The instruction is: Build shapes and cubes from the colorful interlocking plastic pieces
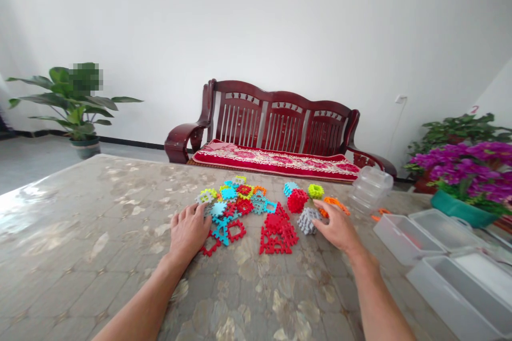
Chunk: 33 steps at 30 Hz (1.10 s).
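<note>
Grey block on the table, at 9 o'clock from the right hand.
Block knobbly, stacked-looking; long axis unclear. Right hand points to 10, thumb and forefinger apart beside block; cannot tell whether its grip is grasping. Left hand palm-down toward 1, grip released, against toothed pieces. Red pile runs roughly 12–6.

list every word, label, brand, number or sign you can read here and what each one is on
"2": a pinkish-red numeral above the leafy plant at far right; what it stands on is unclear.
No other text is readable: none on the toothed plastic pieces or the clear boxes.
</note>
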Each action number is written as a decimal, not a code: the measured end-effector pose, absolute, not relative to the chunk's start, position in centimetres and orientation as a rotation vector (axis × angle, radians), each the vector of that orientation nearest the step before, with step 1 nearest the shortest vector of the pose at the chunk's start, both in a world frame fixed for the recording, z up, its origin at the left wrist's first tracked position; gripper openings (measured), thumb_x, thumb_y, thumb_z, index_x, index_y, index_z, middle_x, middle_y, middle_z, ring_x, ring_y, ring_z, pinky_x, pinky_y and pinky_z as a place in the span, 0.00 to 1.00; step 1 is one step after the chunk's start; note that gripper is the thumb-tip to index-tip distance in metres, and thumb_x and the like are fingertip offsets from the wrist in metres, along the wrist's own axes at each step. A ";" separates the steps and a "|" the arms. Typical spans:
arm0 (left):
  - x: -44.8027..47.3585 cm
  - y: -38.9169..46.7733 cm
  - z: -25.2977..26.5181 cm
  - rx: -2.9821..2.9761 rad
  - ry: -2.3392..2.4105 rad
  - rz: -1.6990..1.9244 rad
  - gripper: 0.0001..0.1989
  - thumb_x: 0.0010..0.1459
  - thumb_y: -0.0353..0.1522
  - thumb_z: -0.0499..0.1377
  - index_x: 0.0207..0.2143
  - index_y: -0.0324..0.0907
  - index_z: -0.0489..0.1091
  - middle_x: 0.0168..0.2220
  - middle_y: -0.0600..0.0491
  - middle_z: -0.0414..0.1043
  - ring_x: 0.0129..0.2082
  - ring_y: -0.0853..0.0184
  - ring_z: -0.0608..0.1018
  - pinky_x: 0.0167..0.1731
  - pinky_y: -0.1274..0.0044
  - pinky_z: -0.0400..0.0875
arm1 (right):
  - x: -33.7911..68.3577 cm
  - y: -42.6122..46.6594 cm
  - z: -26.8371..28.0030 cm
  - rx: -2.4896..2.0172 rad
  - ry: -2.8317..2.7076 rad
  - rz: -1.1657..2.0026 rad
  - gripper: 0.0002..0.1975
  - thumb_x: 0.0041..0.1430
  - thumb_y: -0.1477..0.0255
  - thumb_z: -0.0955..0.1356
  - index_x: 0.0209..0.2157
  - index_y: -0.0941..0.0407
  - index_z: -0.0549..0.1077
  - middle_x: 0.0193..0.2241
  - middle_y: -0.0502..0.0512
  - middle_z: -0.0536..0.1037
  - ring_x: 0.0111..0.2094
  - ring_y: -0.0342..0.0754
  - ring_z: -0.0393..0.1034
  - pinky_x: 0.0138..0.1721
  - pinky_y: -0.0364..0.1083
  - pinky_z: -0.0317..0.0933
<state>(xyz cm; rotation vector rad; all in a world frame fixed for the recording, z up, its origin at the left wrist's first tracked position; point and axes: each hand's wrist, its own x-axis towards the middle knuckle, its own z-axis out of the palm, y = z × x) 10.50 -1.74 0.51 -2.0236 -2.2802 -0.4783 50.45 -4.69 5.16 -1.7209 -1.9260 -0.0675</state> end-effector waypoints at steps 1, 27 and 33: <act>10.5 -1.8 0.5 -2.022 -2.280 -0.478 0.24 0.64 0.37 0.48 0.60 0.44 0.66 0.60 0.44 0.68 0.59 0.53 0.69 0.60 0.59 0.57 | 50.2 -4.7 5.2 -1.763 -1.910 -0.084 0.25 0.54 0.66 0.68 0.55 0.55 0.71 0.51 0.60 0.77 0.52 0.57 0.70 0.55 0.56 0.61; 10.4 -1.7 0.1 -2.017 -2.269 -0.543 0.24 0.63 0.37 0.48 0.59 0.44 0.67 0.59 0.42 0.68 0.58 0.52 0.69 0.60 0.58 0.55 | 44.1 -5.1 4.9 -1.479 -2.016 -0.125 0.16 0.56 0.71 0.67 0.47 0.52 0.76 0.47 0.56 0.79 0.50 0.54 0.70 0.56 0.56 0.60; 10.4 -1.6 0.1 -2.022 -2.269 -0.530 0.24 0.63 0.37 0.48 0.59 0.44 0.67 0.59 0.42 0.68 0.59 0.52 0.69 0.60 0.59 0.56 | 39.7 -5.2 3.2 -1.430 -2.143 -0.043 0.17 0.57 0.75 0.67 0.48 0.52 0.76 0.48 0.55 0.79 0.52 0.54 0.68 0.57 0.56 0.60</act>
